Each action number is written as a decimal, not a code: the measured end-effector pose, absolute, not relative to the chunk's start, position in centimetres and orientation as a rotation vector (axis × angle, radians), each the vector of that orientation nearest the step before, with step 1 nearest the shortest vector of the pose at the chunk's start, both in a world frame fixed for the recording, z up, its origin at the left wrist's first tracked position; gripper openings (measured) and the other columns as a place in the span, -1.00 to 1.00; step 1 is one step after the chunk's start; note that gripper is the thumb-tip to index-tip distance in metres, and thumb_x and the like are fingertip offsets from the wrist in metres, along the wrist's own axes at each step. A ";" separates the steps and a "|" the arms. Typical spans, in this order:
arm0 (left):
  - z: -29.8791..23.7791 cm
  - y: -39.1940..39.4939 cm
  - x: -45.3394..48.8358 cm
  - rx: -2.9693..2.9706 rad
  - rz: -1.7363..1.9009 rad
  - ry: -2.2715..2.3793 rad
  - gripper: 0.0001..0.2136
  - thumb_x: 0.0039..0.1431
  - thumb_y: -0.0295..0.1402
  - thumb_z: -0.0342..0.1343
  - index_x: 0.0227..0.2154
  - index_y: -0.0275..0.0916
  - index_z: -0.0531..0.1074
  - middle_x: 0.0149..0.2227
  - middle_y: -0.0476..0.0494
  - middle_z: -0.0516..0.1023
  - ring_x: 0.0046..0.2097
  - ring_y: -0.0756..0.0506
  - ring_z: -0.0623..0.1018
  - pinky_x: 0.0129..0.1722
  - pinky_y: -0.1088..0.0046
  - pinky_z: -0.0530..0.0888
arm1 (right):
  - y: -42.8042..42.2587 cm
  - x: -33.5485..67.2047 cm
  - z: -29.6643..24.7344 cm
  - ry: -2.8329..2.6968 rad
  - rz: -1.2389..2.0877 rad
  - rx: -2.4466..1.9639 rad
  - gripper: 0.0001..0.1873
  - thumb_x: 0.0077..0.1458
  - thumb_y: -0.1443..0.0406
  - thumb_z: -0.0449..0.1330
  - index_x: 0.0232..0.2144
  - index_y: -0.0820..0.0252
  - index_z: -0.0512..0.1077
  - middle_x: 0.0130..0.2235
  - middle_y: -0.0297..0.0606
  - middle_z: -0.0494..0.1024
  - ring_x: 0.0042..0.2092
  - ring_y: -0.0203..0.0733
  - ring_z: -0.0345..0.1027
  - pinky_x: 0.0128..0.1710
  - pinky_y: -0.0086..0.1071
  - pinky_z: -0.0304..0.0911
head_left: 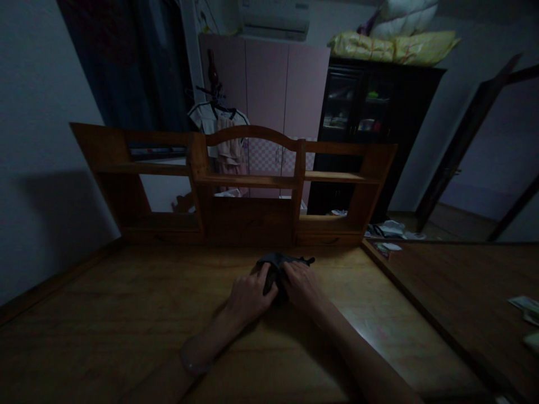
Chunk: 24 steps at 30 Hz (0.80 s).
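A small dark fabric pouch (275,258) lies on the wooden bed board (202,331), bunched up between my two hands. My left hand (251,292) grips its left side, thumb and fingers curled over the edge. On the other side, my right hand (301,281) is closed on the cloth, its fingertips tucked into the dark folds. A short cord-like end sticks out to the right beyond my right hand. Dim light and my fingers hide most of the pouch, and I cannot tell whether anything is inside.
A wooden shelf unit (248,180) with small drawers stands across the far edge. A raised wooden rim (415,303) runs along the right, with another wooden surface (458,292) holding papers beyond it. A white wall (50,213) closes the left side.
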State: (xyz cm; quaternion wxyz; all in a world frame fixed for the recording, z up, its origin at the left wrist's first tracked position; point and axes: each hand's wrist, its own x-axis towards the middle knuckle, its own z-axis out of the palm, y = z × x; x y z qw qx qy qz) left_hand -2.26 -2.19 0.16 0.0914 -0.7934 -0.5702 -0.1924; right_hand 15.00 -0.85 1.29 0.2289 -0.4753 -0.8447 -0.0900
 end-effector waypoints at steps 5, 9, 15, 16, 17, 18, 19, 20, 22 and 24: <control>0.1 -2.2 -2.3 -2.369 -0.574 -1.654 -0.59 0.26 -0.18 -0.14 0.11 -0.23 0.18 -0.28 -0.19 0.57 -0.31 -0.19 0.57 -0.35 0.35 0.37 | -0.8 15.0 1.1 -2.297 -0.232 -1.283 -0.92 0.13 0.40 0.12 -0.27 0.18 0.34 -0.27 -0.22 0.51 -0.20 -0.16 0.35 -0.20 -0.38 0.15; 0.3 -2.3 -2.2 -2.358 -0.564 -1.687 -0.61 0.26 -0.17 -0.15 0.06 -0.25 0.21 -0.33 -0.20 0.57 -0.30 -0.20 0.57 -0.34 0.36 0.37 | -0.8 15.0 1.0 -2.280 -0.162 -1.256 -0.88 0.16 0.40 0.09 -0.23 0.18 0.37 -0.25 -0.22 0.51 -0.19 -0.16 0.35 -0.20 -0.39 0.18; 0.9 -2.3 -2.2 -2.397 -0.537 -1.765 -0.62 0.26 -0.17 -0.17 0.02 -0.27 0.24 -0.27 -0.26 0.57 -0.27 -0.21 0.57 -0.29 0.34 0.37 | -1.0 14.7 1.2 -2.312 -0.059 -1.153 -0.64 0.22 0.44 -0.02 0.05 0.14 0.29 -0.09 -0.18 0.48 -0.05 -0.17 0.33 -0.08 -0.38 0.21; 0.9 -2.3 -2.2 -2.395 -0.523 -1.781 -0.61 0.26 -0.16 -0.18 0.03 -0.28 0.23 -0.28 -0.26 0.57 -0.27 -0.22 0.57 -0.28 0.33 0.37 | -1.1 14.7 1.3 -2.310 -0.051 -1.161 -0.63 0.22 0.43 -0.02 0.05 0.14 0.29 -0.08 -0.17 0.48 -0.04 -0.17 0.33 -0.06 -0.37 0.21; 1.0 -2.2 -2.2 -2.390 -0.507 -1.796 -0.60 0.26 -0.16 -0.18 0.03 -0.29 0.23 -0.30 -0.27 0.57 -0.27 -0.22 0.57 -0.29 0.33 0.37 | -1.1 14.6 1.4 -2.307 -0.045 -1.176 -0.64 0.22 0.43 -0.01 0.05 0.14 0.30 -0.08 -0.17 0.48 -0.03 -0.17 0.33 -0.05 -0.37 0.20; 1.0 -2.1 -2.2 -2.387 -0.490 -1.807 -0.60 0.26 -0.15 -0.18 0.02 -0.30 0.23 -0.31 -0.27 0.57 -0.28 -0.23 0.57 -0.29 0.32 0.37 | -1.1 14.6 1.4 -2.300 -0.041 -1.196 -0.65 0.21 0.43 0.00 0.03 0.14 0.31 -0.09 -0.17 0.49 -0.03 -0.17 0.34 -0.05 -0.37 0.21; 1.0 -2.1 -2.2 -2.385 -0.474 -1.815 -0.61 0.27 -0.14 -0.19 0.01 -0.31 0.25 -0.33 -0.27 0.57 -0.28 -0.23 0.57 -0.29 0.32 0.37 | -1.1 14.6 1.5 -2.292 -0.037 -1.216 -0.67 0.21 0.43 0.00 0.01 0.15 0.33 -0.10 -0.16 0.49 -0.04 -0.17 0.35 -0.05 -0.37 0.21; 0.9 -2.0 -2.2 -2.385 -0.461 -1.820 -0.61 0.27 -0.14 -0.20 -0.01 -0.31 0.26 -0.33 -0.27 0.57 -0.29 -0.24 0.57 -0.30 0.31 0.37 | -1.0 14.5 1.5 -2.285 -0.035 -1.235 -0.69 0.20 0.43 0.01 -0.02 0.16 0.34 -0.11 -0.16 0.50 -0.06 -0.17 0.35 -0.06 -0.37 0.21; 0.9 -2.0 -2.2 -2.389 -0.447 -1.826 -0.61 0.27 -0.14 -0.21 -0.02 -0.31 0.26 -0.34 -0.28 0.57 -0.29 -0.24 0.57 -0.30 0.31 0.36 | -0.9 14.5 1.4 -2.268 -0.039 -1.264 -0.74 0.20 0.42 0.03 -0.07 0.17 0.36 -0.14 -0.16 0.51 -0.08 -0.17 0.37 -0.09 -0.38 0.21; 1.0 -2.0 -2.2 -2.399 -0.447 -1.827 -0.61 0.28 -0.14 -0.23 -0.02 -0.30 0.26 -0.35 -0.27 0.56 -0.30 -0.23 0.57 -0.30 0.31 0.36 | -0.9 14.5 1.3 -2.255 -0.053 -1.285 -0.78 0.20 0.41 0.03 -0.12 0.18 0.36 -0.16 -0.16 0.52 -0.10 -0.16 0.38 -0.12 -0.38 0.22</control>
